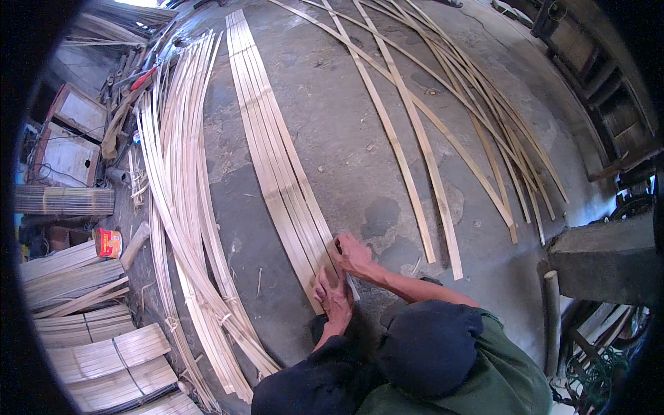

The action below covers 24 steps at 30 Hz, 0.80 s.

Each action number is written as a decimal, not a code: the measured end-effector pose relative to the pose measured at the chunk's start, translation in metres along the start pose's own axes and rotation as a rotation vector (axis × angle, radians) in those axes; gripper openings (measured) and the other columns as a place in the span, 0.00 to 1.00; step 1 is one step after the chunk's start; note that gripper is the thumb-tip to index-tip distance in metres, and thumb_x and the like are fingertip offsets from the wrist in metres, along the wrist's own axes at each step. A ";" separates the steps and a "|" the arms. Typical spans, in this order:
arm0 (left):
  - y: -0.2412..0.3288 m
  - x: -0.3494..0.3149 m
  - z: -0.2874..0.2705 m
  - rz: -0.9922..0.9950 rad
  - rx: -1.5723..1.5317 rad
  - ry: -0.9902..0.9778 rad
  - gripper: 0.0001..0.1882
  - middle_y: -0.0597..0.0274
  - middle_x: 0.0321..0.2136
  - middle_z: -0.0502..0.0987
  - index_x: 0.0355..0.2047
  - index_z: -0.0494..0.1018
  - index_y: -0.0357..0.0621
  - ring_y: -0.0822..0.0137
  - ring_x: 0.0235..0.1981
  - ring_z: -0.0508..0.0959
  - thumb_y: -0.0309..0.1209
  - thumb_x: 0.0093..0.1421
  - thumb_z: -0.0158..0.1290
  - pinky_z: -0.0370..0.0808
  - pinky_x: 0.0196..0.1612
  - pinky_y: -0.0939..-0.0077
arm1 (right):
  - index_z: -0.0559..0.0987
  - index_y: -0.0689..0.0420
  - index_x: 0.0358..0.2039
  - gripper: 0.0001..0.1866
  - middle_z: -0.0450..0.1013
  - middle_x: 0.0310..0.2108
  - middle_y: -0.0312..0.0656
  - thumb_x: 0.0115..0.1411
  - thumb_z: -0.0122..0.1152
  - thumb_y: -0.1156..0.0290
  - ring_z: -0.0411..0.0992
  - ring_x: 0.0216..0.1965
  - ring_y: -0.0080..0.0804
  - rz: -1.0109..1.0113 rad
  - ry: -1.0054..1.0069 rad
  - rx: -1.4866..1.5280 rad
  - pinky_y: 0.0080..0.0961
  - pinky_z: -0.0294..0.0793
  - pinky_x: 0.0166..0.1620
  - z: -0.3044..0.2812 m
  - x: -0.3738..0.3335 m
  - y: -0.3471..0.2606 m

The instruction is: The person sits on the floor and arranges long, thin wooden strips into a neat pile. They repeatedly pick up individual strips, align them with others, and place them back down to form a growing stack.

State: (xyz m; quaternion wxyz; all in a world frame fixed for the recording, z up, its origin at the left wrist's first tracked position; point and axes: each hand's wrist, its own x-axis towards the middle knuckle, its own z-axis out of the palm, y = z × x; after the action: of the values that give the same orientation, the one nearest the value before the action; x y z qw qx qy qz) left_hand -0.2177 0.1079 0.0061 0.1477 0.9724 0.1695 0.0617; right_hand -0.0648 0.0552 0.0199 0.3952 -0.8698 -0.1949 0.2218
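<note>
Several pale bamboo strips lie side by side on the floor as one long, flat band running away from me. My left hand is at the band's near end, its fingers bent and closed on the strips. Just above it and to the right, my right hand has its fingers curled at the band's right edge, gripping there. The two hands almost touch. My fingers partly cover the strips' near ends, so I cannot make out exactly how many strips each hand holds.
Loose bamboo strips lie fanned and crossed at the right. A thick heap of strips stretches along the left, beside tied bundles and a red-and-yellow container. A concrete block and a wooden post stand at the right.
</note>
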 end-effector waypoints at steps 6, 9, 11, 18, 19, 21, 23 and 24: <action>0.007 -0.009 0.016 0.082 0.000 -0.070 0.28 0.50 0.66 0.56 0.58 0.69 0.53 0.42 0.68 0.48 0.41 0.55 0.55 0.46 0.65 0.42 | 0.74 0.55 0.42 0.21 0.74 0.42 0.49 0.59 0.55 0.50 0.74 0.42 0.52 0.031 -0.057 -0.005 0.49 0.70 0.44 0.009 0.006 -0.001; 0.015 -0.008 0.010 0.118 -0.078 -0.105 0.29 0.49 0.66 0.55 0.58 0.68 0.49 0.39 0.69 0.46 0.40 0.56 0.54 0.44 0.66 0.41 | 0.77 0.54 0.42 0.21 0.77 0.39 0.47 0.57 0.58 0.51 0.76 0.41 0.48 0.108 -0.073 -0.042 0.44 0.73 0.44 0.001 0.011 -0.008; 0.015 -0.006 0.004 0.098 -0.129 -0.146 0.30 0.48 0.66 0.56 0.59 0.67 0.49 0.36 0.68 0.46 0.41 0.56 0.54 0.43 0.66 0.41 | 0.79 0.53 0.42 0.21 0.79 0.37 0.46 0.56 0.59 0.51 0.77 0.41 0.46 0.155 -0.069 -0.014 0.41 0.74 0.43 0.003 0.011 -0.013; 0.026 0.003 -0.010 0.149 -0.358 -0.053 0.33 0.45 0.64 0.58 0.61 0.63 0.44 0.36 0.66 0.50 0.38 0.55 0.57 0.44 0.65 0.39 | 0.77 0.57 0.42 0.20 0.79 0.34 0.48 0.58 0.56 0.55 0.77 0.37 0.46 0.100 -0.069 0.099 0.38 0.75 0.42 0.004 0.016 -0.004; 0.027 0.006 -0.014 0.111 -0.431 -0.071 0.34 0.44 0.63 0.58 0.61 0.63 0.43 0.36 0.66 0.52 0.37 0.55 0.57 0.44 0.65 0.40 | 0.77 0.57 0.42 0.19 0.79 0.32 0.47 0.60 0.54 0.55 0.78 0.36 0.46 0.069 -0.024 0.133 0.39 0.75 0.40 0.002 0.016 0.004; 0.024 0.014 -0.020 0.076 -0.439 -0.050 0.34 0.44 0.62 0.59 0.61 0.63 0.41 0.37 0.64 0.54 0.38 0.55 0.57 0.46 0.65 0.41 | 0.76 0.58 0.42 0.17 0.78 0.29 0.46 0.63 0.53 0.57 0.78 0.31 0.41 0.140 0.036 0.339 0.37 0.74 0.36 -0.006 0.017 0.022; 0.011 0.016 -0.027 0.049 -0.299 0.050 0.34 0.44 0.60 0.60 0.61 0.63 0.39 0.39 0.62 0.57 0.40 0.56 0.56 0.50 0.63 0.44 | 0.75 0.59 0.43 0.15 0.77 0.25 0.43 0.65 0.53 0.60 0.76 0.26 0.33 0.322 0.031 0.687 0.32 0.74 0.33 -0.030 0.008 0.011; 0.007 0.019 -0.028 0.006 -0.213 0.038 0.34 0.44 0.60 0.60 0.61 0.62 0.38 0.40 0.60 0.58 0.40 0.57 0.55 0.51 0.62 0.46 | 0.75 0.59 0.44 0.15 0.76 0.24 0.42 0.65 0.53 0.61 0.75 0.25 0.29 0.265 0.113 0.651 0.30 0.73 0.32 -0.047 0.002 0.004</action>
State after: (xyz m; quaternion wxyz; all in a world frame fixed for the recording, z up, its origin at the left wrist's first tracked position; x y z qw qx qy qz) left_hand -0.2028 0.1162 0.0365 0.2470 0.9503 0.1620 0.0980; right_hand -0.0375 0.0254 0.0434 0.6296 -0.7270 0.0225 0.2731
